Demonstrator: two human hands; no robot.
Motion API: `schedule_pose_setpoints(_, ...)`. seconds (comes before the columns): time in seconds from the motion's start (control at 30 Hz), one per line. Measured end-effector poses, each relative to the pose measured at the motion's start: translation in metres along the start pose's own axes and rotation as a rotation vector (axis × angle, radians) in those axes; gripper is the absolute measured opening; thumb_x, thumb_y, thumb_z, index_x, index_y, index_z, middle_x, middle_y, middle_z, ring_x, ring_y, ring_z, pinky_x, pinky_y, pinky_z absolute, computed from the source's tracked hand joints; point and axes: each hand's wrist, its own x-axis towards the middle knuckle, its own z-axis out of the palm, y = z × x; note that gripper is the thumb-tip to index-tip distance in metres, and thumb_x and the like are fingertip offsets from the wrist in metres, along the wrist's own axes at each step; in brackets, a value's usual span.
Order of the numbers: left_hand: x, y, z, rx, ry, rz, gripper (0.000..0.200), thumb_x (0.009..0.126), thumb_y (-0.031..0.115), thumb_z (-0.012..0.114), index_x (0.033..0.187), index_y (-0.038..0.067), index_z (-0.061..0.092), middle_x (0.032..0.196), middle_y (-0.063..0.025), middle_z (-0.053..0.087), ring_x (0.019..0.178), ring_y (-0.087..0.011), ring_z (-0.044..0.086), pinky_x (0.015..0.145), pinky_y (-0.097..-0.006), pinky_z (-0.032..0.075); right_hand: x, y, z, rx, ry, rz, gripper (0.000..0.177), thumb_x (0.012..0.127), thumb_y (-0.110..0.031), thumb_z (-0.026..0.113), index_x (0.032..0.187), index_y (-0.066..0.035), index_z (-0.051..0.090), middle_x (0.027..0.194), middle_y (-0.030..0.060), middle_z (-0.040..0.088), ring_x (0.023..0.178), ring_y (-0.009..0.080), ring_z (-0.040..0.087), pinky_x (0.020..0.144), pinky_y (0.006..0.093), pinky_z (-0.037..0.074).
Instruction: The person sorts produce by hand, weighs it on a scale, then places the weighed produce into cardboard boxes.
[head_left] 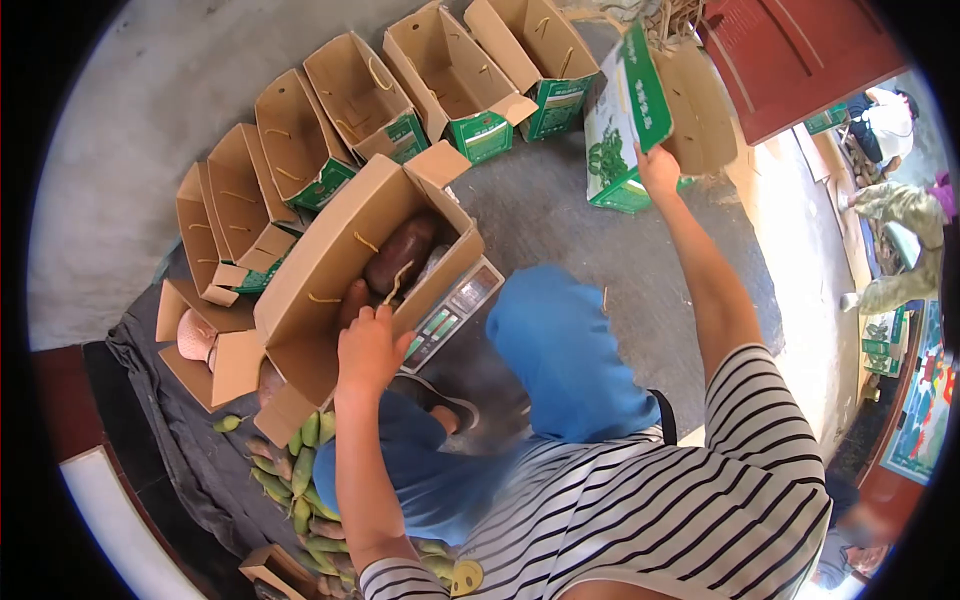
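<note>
An open cardboard box (320,245) stands by my knees, with big reddish-brown lumps (402,255) inside and yellow rope handles. My left hand (372,350) bends its fingers over the near edge of this box, close to one handle. Beside the box shows a digital scale (455,312) with a lit display; whether the box rests on it is hidden. Out to the right, my right hand (657,170) is closed on the green upper flap of a green-and-white carton (610,135), which is open and stands on the floor.
Several open cartons (335,95) line the wall. Long green produce (300,470) lies heaped by my left leg, near a small box (205,340) holding a pink item (197,335). A red door (800,60) stands at upper right; other people (905,215) are beyond it.
</note>
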Motion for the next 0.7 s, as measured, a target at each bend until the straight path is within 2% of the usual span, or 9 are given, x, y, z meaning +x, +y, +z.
schedule_pose_setpoints(0.1,0.005,-0.002,0.002,0.012,0.036,0.025,0.036,0.079,0.023,0.069,0.104,0.002,0.055,0.095,-0.0183,0.058,0.088,-0.0359,0.06,0.073,-0.0448,0.049,0.031,-0.017,0.018,0.025,0.055,-0.162,0.034,0.083,-0.035,0.062,0.076,-0.002,0.064,0.067,0.019,0.063,0.065,0.0385,0.062,0.065,0.0468,0.05)
schedule_pose_setpoints(0.13,0.0,-0.004,0.005,0.012,0.035,0.023,0.034,0.08,0.023,0.068,0.104,0.002,0.055,0.095,-0.0182,0.059,0.088,-0.0358,0.06,0.073,-0.0447,0.049,0.037,-0.016,0.025,-0.075,-0.106,-0.068,0.035,0.083,-0.037,0.062,0.079,-0.002,0.065,0.07,0.0175,0.065,0.07,0.0359,0.064,0.071,0.0459,0.05)
schedule_pose_setpoints(0.2,0.0,-0.002,0.005,0.018,0.032,0.019,0.026,0.081,0.019,0.065,0.1,0.003,0.054,0.092,-0.0168,0.059,0.087,-0.0355,0.06,0.073,-0.0445,0.049,0.043,-0.013,0.04,-0.169,-0.167,-0.116,0.036,0.08,-0.04,0.065,0.082,-0.004,0.067,0.081,0.0165,0.067,0.084,0.0327,0.064,0.078,0.0441,0.049)
schedule_pose_setpoints(0.3,0.0,-0.004,0.007,0.005,0.031,0.004,0.023,0.082,0.017,0.064,0.096,0.003,0.054,0.091,-0.0162,0.06,0.086,-0.0353,0.061,0.072,-0.0445,0.049,0.041,-0.016,0.042,-0.142,-0.226,0.061,0.036,0.078,-0.04,0.066,0.083,-0.004,0.067,0.094,0.0158,0.067,0.097,0.0312,0.06,0.084,0.0428,0.047)
schedule_pose_setpoints(0.37,-0.001,-0.004,0.008,-0.024,0.038,-0.005,0.021,0.082,0.016,0.064,0.095,0.003,0.053,0.09,-0.0161,0.06,0.085,-0.0351,0.061,0.072,-0.0445,0.049,0.029,-0.013,0.028,-0.182,-0.27,-0.107,0.035,0.077,-0.037,0.068,0.087,-0.003,0.066,0.099,0.0162,0.066,0.101,0.0313,0.059,0.086,0.0425,0.046)
schedule_pose_setpoints(0.43,-0.001,-0.008,0.013,-0.068,0.048,-0.002,0.02,0.082,0.015,0.063,0.094,0.003,0.053,0.089,-0.0163,0.06,0.085,-0.0349,0.061,0.072,-0.0446,0.05,0.004,-0.02,0.0,-0.034,-0.17,-0.15,0.037,0.075,-0.034,0.069,0.095,-0.004,0.065,0.099,0.0153,0.065,0.103,0.0306,0.058,0.089,0.0432,0.045)
schedule_pose_setpoints(0.5,-0.001,-0.008,0.013,-0.099,0.064,-0.005,0.019,0.082,0.014,0.063,0.093,0.003,0.053,0.089,-0.0164,0.06,0.086,-0.0344,0.061,0.072,-0.0446,0.05,-0.018,-0.018,0.003,-0.039,0.194,-0.132,0.033,0.078,-0.026,0.069,0.102,-0.004,0.064,0.1,0.014,0.065,0.101,0.0294,0.06,0.087,0.0401,0.047)
schedule_pose_setpoints(0.6,-0.001,-0.007,0.016,-0.083,0.075,-0.032,0.02,0.082,0.014,0.064,0.093,0.002,0.052,0.089,-0.0164,0.061,0.086,-0.0341,0.061,0.073,-0.0443,0.05,-0.037,-0.098,-0.057,0.526,0.037,-0.195,0.024,0.082,-0.016,0.066,0.103,-0.005,0.064,0.101,0.0119,0.065,0.095,0.0278,0.062,0.083,0.0359,0.049)
schedule_pose_setpoints(0.7,-0.001,-0.007,0.019,-0.098,0.056,-0.044,0.02,0.082,0.013,0.063,0.094,0.002,0.052,0.091,-0.0176,0.062,0.088,-0.0346,0.061,0.074,-0.0447,0.05,-0.044,-0.216,-0.11,0.686,-0.117,-0.671,0.016,0.084,-0.009,0.063,0.101,-0.007,0.064,0.104,0.0103,0.064,0.092,0.0268,0.063,0.079,0.0342,0.051)
